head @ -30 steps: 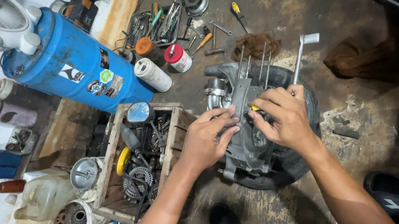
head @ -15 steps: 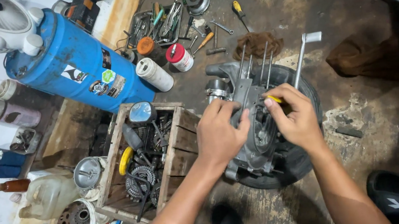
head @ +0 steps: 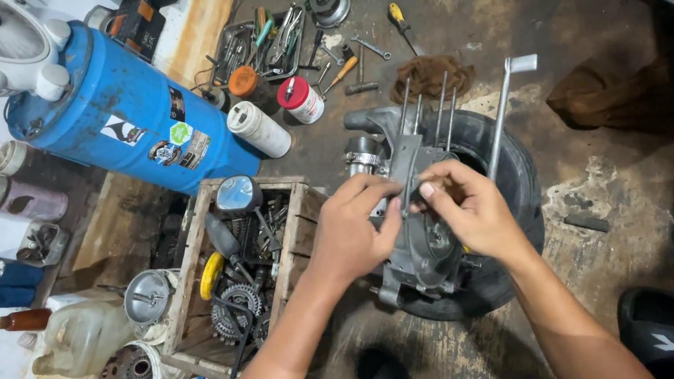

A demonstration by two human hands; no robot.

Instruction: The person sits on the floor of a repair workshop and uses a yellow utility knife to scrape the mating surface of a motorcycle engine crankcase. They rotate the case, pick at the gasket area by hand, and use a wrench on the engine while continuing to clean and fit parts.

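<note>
On top of the tyre (head: 510, 189) sits the engine case (head: 417, 240), grey metal, w/ four long studs (head: 433, 115) sticking up at its far end. Both hands meet over the case's middle. Left hand (head: 352, 228) rests on the case's left side, fingers curled, thumb & forefinger pressed together near a stud; can't tell if they pinch anything. Right hand (head: 471, 209) is on the case's right side, fingers closed in a pinch on sth small, too small to name. A lever (head: 505, 113) w/ flat end rises just right of the case. Left of the case, touching the tyre, is a wood crate (head: 293, 223) w/ gears, a mirror & a yellow part. Beyond the crate lies a blue drum (head: 119, 125) on its side, white fan on its far end. Past the case, on the floor: a brown rag (head: 427, 76), a red-capped can (head: 300, 99), a white roll (head: 258, 129), a tray of tools (head: 258, 35). Near left of the crate: a jug (head: 80, 334) & a hub (head: 128, 376).
</note>
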